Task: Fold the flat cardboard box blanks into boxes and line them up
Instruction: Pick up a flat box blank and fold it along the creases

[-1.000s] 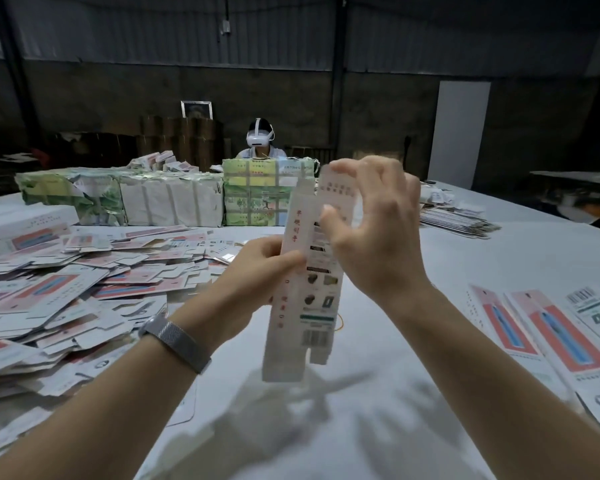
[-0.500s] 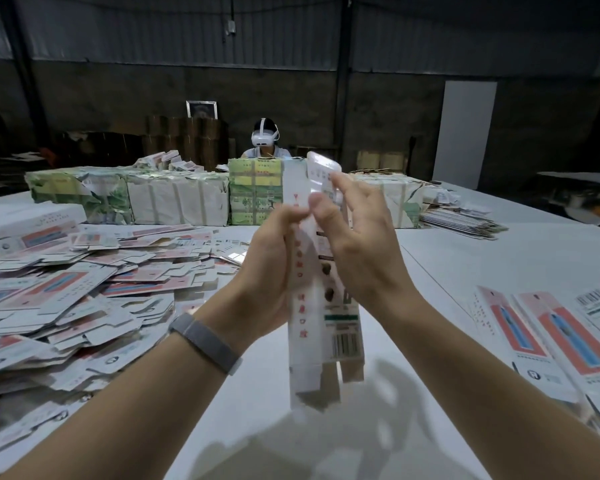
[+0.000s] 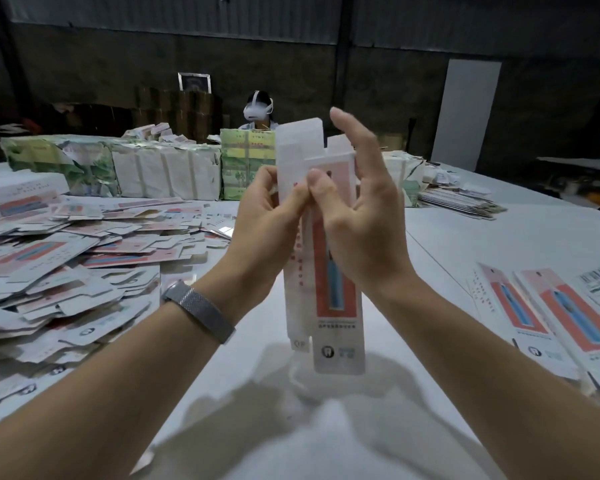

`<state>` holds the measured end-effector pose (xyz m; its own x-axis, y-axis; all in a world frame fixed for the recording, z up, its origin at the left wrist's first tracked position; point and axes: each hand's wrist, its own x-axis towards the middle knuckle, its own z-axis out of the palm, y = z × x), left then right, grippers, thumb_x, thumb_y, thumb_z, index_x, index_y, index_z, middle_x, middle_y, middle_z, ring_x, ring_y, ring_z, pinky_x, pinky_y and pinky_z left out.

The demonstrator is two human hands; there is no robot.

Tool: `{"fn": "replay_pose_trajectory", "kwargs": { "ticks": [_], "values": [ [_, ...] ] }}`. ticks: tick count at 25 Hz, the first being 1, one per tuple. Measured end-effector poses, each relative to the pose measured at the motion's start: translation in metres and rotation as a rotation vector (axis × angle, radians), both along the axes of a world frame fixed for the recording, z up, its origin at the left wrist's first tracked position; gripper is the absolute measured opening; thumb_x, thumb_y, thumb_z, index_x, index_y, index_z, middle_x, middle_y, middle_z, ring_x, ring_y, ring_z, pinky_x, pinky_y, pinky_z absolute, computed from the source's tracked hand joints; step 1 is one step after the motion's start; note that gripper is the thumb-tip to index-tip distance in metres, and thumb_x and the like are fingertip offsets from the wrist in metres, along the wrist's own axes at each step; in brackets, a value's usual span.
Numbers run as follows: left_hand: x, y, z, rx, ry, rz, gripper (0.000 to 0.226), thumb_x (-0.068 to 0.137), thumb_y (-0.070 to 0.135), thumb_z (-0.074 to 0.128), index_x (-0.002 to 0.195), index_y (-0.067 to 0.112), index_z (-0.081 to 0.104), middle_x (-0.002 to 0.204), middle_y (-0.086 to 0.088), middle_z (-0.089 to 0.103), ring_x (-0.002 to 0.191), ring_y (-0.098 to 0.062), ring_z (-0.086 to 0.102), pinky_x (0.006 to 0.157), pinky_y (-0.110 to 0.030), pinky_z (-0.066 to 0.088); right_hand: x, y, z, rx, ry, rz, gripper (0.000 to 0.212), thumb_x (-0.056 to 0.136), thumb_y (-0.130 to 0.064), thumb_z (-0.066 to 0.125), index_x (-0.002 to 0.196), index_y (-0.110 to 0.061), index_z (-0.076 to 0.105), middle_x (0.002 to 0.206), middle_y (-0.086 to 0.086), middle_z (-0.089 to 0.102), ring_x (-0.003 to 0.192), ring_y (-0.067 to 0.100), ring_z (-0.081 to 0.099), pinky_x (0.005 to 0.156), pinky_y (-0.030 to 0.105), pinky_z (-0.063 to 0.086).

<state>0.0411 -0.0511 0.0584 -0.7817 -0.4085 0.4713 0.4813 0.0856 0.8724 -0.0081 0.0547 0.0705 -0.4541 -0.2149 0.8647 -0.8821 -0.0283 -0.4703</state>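
I hold a long white cardboard box blank [image 3: 333,306] with a red and blue print upright in front of me, above the white table [image 3: 465,237]. My left hand [image 3: 267,216] grips its left side near the top, fingers curled round the edge. My right hand [image 3: 357,209] pinches the upper right part with the thumb on the front, while the index finger sticks up beside the top flaps. The blank looks partly opened into a sleeve, with flaps showing at both ends.
A big heap of flat blanks [image 3: 56,265] covers the table's left side. Finished boxes [image 3: 568,306] lie side by side at the right. Wrapped bundles [image 3: 160,171] stand along the far edge, behind them a person with a headset [image 3: 258,110]. A stack of flat sheets [image 3: 461,200] lies far right.
The blank has been turned, so its red and blue printed face points toward me. Both hands shifted their hold near its top and my right index finger lifted.
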Motion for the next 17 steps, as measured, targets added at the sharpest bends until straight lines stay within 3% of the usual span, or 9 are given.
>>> {"fn": "replay_pose_trajectory", "kwargs": {
  "ticks": [4,8,11,13,17],
  "values": [
    [0.004,0.003,-0.005,0.072,0.067,-0.102,0.011,0.106,0.024,0.049,0.117,0.023,0.052,0.100,-0.006,0.071,0.085,-0.022,0.071,0.070,-0.038,0.060,-0.005,-0.004,-0.005,0.090,-0.038,-0.061,0.041,0.100,-0.035,0.048,0.140,-0.023,0.049,0.124,-0.003,0.063,0.104,0.015,0.065,0.081,0.041,0.059],
    [0.004,0.010,-0.013,0.025,0.071,-0.148,0.028,0.095,0.029,0.057,0.119,0.029,0.044,0.095,-0.005,0.069,0.080,-0.020,0.071,0.066,-0.035,0.058,-0.008,-0.004,-0.007,-0.024,-0.049,-0.093,0.025,0.097,-0.027,0.051,0.114,-0.016,0.065,0.109,-0.003,0.055,0.102,0.011,0.060,0.083,0.038,0.057],
    [0.003,0.011,-0.016,-0.003,0.075,-0.153,0.050,0.087,0.022,0.066,0.126,0.031,0.036,0.102,-0.012,0.067,0.084,-0.026,0.073,0.067,-0.036,0.058,-0.006,-0.005,-0.009,-0.060,-0.096,-0.033,0.010,0.095,-0.023,0.052,0.099,-0.024,0.061,0.104,-0.003,0.053,0.097,0.008,0.061,0.081,0.036,0.059],
    [0.003,0.012,-0.016,-0.050,0.063,-0.142,0.057,0.086,0.023,0.070,0.128,0.034,0.034,0.109,-0.015,0.066,0.091,-0.030,0.073,0.070,-0.039,0.059,-0.002,-0.005,-0.009,-0.045,-0.150,0.065,0.012,0.093,-0.024,0.050,0.093,-0.035,0.054,0.107,-0.002,0.051,0.099,0.004,0.061,0.082,0.034,0.059],
    [0.002,0.017,-0.018,-0.013,0.088,-0.190,0.046,0.092,0.021,0.060,0.126,0.033,0.032,0.109,-0.018,0.065,0.095,-0.028,0.072,0.074,-0.039,0.059,0.002,-0.006,-0.003,-0.020,-0.236,0.212,0.013,0.089,-0.027,0.052,0.090,-0.038,0.058,0.110,0.001,0.045,0.105,0.006,0.059,0.089,0.033,0.057]
  ]
}}
